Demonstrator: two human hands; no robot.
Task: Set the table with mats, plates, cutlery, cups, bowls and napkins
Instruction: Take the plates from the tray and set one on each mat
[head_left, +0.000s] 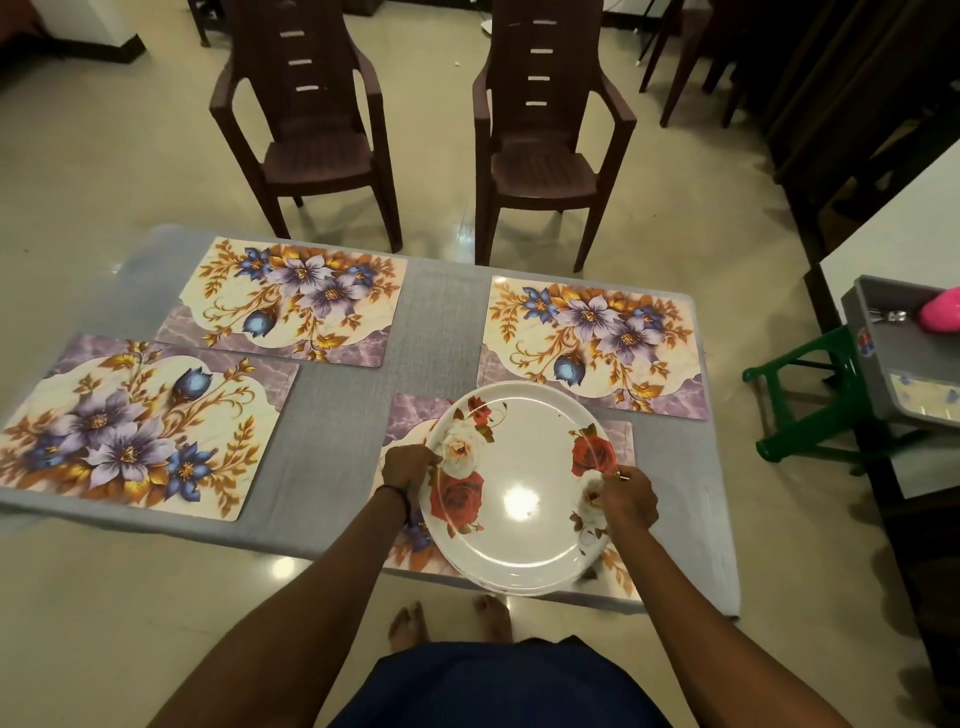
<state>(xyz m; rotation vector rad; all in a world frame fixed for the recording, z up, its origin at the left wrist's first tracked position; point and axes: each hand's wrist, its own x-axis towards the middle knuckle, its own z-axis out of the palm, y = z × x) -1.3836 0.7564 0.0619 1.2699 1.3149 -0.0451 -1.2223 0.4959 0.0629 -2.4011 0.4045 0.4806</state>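
Several floral mats lie on the grey table (441, 322): one far left (291, 301), one far right (597, 343), one near left (135, 426) and one near right (410, 415). A white plate with red roses (519, 488), seemingly the top of a stack, sits over the near right mat. My left hand (408, 467) grips the plate's left rim. My right hand (626, 499) grips its right rim. Most of the near right mat is hidden under the plate.
Two brown plastic chairs (311, 130) (545, 140) stand beyond the table. At the right, a grey bin (898, 364) with cutlery and a pink object (940, 312) rests on a green stool (810, 405). A white table (893, 223) is further right.
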